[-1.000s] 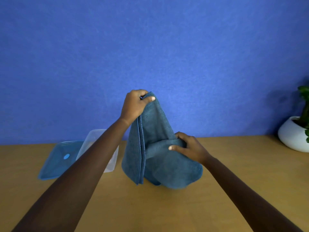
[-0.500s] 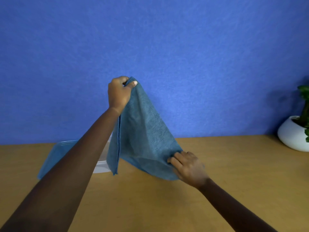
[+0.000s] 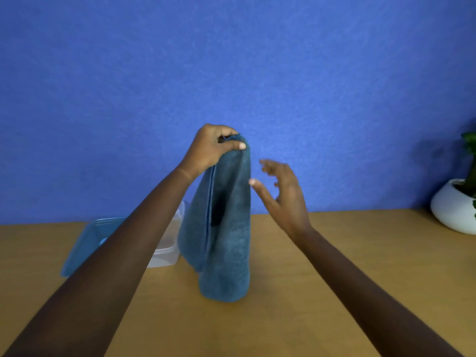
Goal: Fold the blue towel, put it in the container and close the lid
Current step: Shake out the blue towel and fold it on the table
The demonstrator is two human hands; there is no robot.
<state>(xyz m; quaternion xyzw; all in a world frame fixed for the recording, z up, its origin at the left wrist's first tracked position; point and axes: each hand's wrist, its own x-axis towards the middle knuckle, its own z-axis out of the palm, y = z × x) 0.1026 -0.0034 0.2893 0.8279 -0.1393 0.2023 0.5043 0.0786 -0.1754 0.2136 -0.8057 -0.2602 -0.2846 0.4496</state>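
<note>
The blue towel point(image 3: 228, 243), doubled over, is held hanging over the middle of the tabletop point(image 3: 296, 318), its lower end at or near the wood. At the far left a blue lid point(image 3: 83, 244) is laid flat beside a clear container point(image 3: 164, 256), and the towel's top is pinched in the left hand point(image 3: 210, 150) between thumb and curled fingers. Further right, the right hand point(image 3: 284, 198) is held just clear of the cloth, fingers spread and gripping nothing, and a white plant pot point(image 3: 452, 211) is set at the far edge.
</note>
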